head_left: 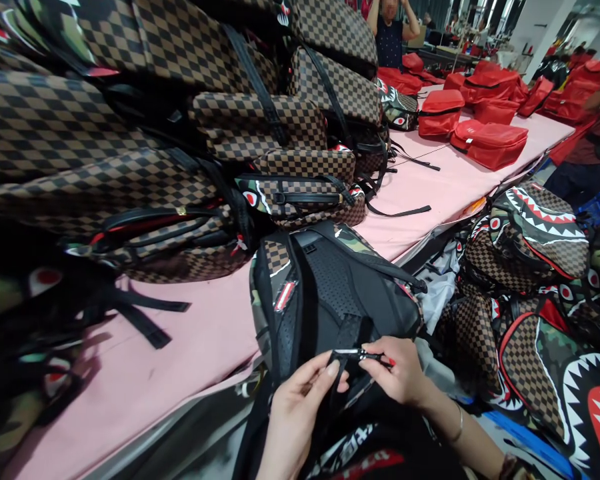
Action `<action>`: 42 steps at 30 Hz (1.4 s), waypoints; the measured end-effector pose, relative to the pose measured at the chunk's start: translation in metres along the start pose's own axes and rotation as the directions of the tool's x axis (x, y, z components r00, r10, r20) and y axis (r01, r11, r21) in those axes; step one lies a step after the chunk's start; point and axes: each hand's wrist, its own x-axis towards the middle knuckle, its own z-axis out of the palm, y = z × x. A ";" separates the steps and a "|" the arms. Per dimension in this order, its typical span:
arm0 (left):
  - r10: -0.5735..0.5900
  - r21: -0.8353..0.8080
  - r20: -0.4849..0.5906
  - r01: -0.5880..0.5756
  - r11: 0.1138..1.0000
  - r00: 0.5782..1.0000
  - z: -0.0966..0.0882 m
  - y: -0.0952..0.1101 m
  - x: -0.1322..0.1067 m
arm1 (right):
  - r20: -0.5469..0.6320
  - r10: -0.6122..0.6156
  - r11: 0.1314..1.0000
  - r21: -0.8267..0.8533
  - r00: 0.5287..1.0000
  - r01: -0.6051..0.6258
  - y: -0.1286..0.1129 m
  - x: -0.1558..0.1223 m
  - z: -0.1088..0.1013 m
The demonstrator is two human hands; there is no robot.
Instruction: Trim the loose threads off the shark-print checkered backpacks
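A backpack (340, 287) with a black padded back panel, camouflage and checkered edges lies in front of me, its straps facing up. My left hand (305, 393) pinches the end of a black strap (338, 371) between thumb and fingers. In my right hand (397, 368) is a small tool (350, 351) with a thin silver blade and a dark handle showing red at its end. The blade points left and meets the strap end by my left fingertips. Its exact kind is too small to tell.
Checkered backpacks (170, 47) are piled high on the pink-covered table (195, 333) at left. Several red bags (490, 143) sit farther along it. More shark-mouth backpacks (540, 360) are heaped low at right. A person (393, 30) stands at the far end, another person (593, 153) at right.
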 end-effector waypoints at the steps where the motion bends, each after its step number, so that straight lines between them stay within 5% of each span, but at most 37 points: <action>1: -0.014 -0.018 -0.005 0.014 1.000 1.000 0.000 0.001 0.001 | -0.018 0.044 0.999 0.028 0.999 -0.043 0.001 -0.001 0.000; 7: -0.043 -0.086 -0.024 0.041 0.995 0.999 0.000 0.003 0.004 | 0.021 0.215 0.968 0.128 0.976 -0.216 0.000 -0.009 0.001; 15: -0.031 -0.054 -0.027 0.030 0.998 0.999 -0.005 0.001 0.003 | -0.022 0.021 1.000 0.009 1.000 -0.021 0.008 -0.007 0.010; 21: -0.023 -0.056 -0.024 0.022 0.998 0.999 -0.006 -0.001 0.002 | -0.031 0.188 0.976 0.114 0.982 -0.183 0.001 -0.009 0.010; 26: 0.011 -0.008 0.039 -0.011 1.000 0.999 -0.008 -0.005 0.000 | 0.012 0.048 0.998 0.045 0.999 -0.048 0.001 -0.011 0.010; 29: 0.041 -0.030 0.058 -0.039 0.999 0.997 -0.009 -0.002 -0.003 | -0.054 0.106 0.986 0.135 0.993 -0.098 0.003 -0.015 0.011; 33: 0.024 -0.215 0.189 0.018 0.977 0.982 -0.007 0.005 -0.009 | -0.052 0.360 0.825 0.484 0.932 -0.291 0.003 -0.012 0.018; 38: -0.096 -0.249 0.450 0.228 0.941 0.888 0.002 0.001 -0.018 | 0.264 0.426 0.609 0.624 0.866 -0.490 -0.009 0.005 0.031; 42: -0.053 -0.214 0.321 0.127 0.968 0.946 -0.001 -0.005 -0.022 | 0.263 0.508 0.563 0.619 0.820 -0.547 -0.018 0.014 0.037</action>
